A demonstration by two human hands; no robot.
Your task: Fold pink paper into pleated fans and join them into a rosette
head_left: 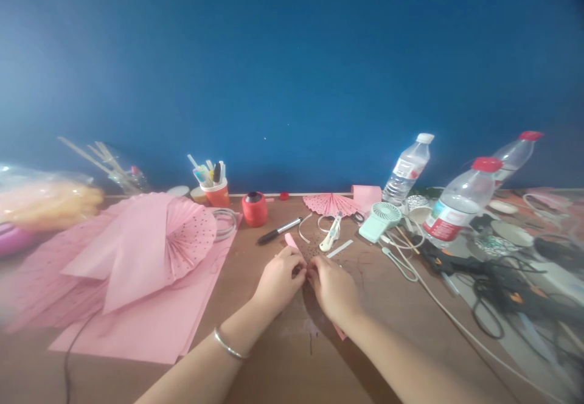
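Brown desk's cluttered, and your left hand [279, 277] and right hand [333, 288] pinch together on that thin pink folded paper strip [292, 241], looks flimsy, so grip its crease.

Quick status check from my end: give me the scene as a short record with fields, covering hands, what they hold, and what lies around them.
surface: brown table against a blue wall
left hand: pinching a pink paper strip, bracelet on the wrist
right hand: meets the left at the strip, fingertips together
left of hands: pink paper sheets, pleated pink fan
behind hands: black marker, red cup, white cutter
right of hands: mint handheld fan, three water bottles, tangled cables
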